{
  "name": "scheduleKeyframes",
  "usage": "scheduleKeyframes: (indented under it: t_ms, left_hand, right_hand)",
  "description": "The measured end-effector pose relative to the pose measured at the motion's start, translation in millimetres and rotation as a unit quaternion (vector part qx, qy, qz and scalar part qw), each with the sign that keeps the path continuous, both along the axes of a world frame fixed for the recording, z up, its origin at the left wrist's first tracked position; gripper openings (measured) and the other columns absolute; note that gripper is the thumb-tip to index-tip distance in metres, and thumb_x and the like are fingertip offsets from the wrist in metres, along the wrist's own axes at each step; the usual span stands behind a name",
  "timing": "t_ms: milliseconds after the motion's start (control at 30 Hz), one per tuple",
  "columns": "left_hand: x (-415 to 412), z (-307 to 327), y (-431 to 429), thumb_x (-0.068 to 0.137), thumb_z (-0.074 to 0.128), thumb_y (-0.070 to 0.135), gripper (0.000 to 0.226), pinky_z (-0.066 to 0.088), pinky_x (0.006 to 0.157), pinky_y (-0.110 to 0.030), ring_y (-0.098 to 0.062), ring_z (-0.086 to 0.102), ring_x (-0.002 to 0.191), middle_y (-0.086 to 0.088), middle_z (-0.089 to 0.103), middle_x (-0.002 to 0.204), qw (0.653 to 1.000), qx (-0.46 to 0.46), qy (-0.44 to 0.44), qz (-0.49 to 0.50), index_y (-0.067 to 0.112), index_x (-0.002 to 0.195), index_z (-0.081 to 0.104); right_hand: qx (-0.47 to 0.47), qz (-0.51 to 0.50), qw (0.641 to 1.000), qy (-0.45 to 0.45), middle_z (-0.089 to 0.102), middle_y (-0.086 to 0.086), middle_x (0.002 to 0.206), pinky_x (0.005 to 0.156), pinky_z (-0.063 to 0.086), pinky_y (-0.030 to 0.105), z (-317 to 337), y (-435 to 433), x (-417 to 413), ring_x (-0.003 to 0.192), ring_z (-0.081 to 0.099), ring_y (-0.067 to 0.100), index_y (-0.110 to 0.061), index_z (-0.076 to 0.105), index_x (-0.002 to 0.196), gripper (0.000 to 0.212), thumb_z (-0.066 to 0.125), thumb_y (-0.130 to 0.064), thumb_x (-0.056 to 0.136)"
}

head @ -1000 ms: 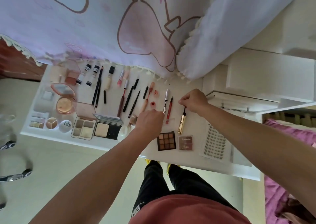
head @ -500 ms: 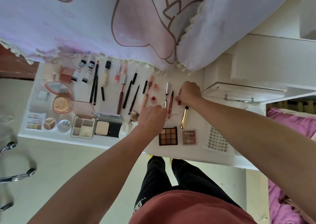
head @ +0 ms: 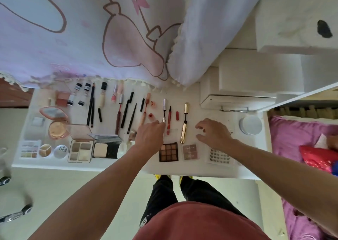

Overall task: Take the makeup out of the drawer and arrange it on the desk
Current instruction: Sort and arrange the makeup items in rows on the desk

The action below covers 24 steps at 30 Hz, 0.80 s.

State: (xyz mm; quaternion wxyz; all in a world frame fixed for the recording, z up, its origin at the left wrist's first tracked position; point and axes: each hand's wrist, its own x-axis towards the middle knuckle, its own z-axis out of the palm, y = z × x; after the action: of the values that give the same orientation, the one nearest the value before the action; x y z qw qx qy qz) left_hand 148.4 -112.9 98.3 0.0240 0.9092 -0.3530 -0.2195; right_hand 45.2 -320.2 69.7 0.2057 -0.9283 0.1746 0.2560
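Two hands, left [head: 150,136] touching a slim silver tube [head: 164,104], right [head: 213,134] splayed.

White desk [head: 215,168], gold mascara [head: 184,128].

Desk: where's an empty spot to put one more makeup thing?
Bare desk lies between the gold mascara and the round white tin, just past the right hand. A smaller patch sits between the lash tray and that tin. Left of the mascara it is crowded.
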Motion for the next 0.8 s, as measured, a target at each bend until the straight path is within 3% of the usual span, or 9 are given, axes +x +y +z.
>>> scheduleKeyframes:
  t_ms: [100,167,467,633,733,800]
  left_hand:
    - [-6.9,5.0,0.8,0.096,0.047,0.015,0.020,0.036,0.059,-0.028,-0.018,0.059,0.076,-0.001,0.065,0.102,0.999,-0.019,-0.016,0.027,0.015,0.111,0.060]
    - [-13.3,8.5,2.4,0.097,0.046,0.017,0.021,0.042,0.062,-0.029,-0.019,0.060,0.075,0.000,0.065,0.099,0.998,-0.030,-0.024,0.049,0.015,0.111,0.062]
    - [-54.3,14.6,16.7,0.096,0.053,0.026,0.024,0.047,0.074,-0.030,-0.019,0.063,0.090,0.004,0.067,0.105,0.984,-0.090,-0.019,0.151,0.019,0.116,0.064]
    - [-69.4,22.2,23.3,0.090,0.061,0.024,0.019,0.050,0.081,-0.028,-0.009,0.061,0.080,0.010,0.067,0.085,0.962,-0.146,0.046,0.227,0.020,0.107,0.069]
    - [-68.8,31.6,27.3,0.086,0.068,0.023,0.017,0.050,0.072,-0.019,0.000,0.060,0.072,0.010,0.066,0.080,0.933,-0.203,0.116,0.276,0.017,0.102,0.071]
    - [-66.2,43.4,29.3,0.084,0.071,0.023,0.017,0.054,0.068,-0.022,-0.003,0.064,0.075,0.009,0.069,0.083,0.912,-0.241,0.161,0.290,0.017,0.100,0.072]
  right_hand:
    - [0.004,0.097,0.994,0.040,0.042,-0.005,0.134,0.092,0.043,0.035,-9.2,6.7,-28.2,0.123,0.042,0.015,-0.028,0.043,0.141,0.064,0.068,-0.043,0.083]
    - [-0.006,0.153,0.988,0.035,0.037,-0.004,0.135,0.085,0.044,0.034,-18.3,12.7,-39.5,0.124,0.036,0.015,-0.030,0.038,0.143,0.073,0.069,-0.046,0.079]
    - [-0.071,0.243,0.967,-0.004,0.041,0.002,0.129,0.076,0.041,0.032,-37.9,21.1,-43.6,0.119,0.038,0.020,-0.019,0.044,0.132,0.065,0.062,-0.054,0.080]
    - [-0.026,0.181,0.983,-0.023,0.047,-0.001,0.122,0.081,0.045,0.033,-23.2,13.3,-42.9,0.112,0.045,0.017,-0.019,0.050,0.126,0.066,0.065,-0.055,0.073]
    - [0.061,0.085,0.994,-0.040,0.052,-0.005,0.112,0.083,0.046,0.030,6.1,5.6,-41.2,0.100,0.052,0.014,-0.021,0.055,0.123,0.065,0.073,-0.051,0.068]
    - [0.124,0.027,0.990,-0.069,0.054,-0.007,0.104,0.082,0.047,0.028,33.1,0.3,-39.6,0.092,0.054,0.012,-0.022,0.059,0.118,0.059,0.079,-0.045,0.067]
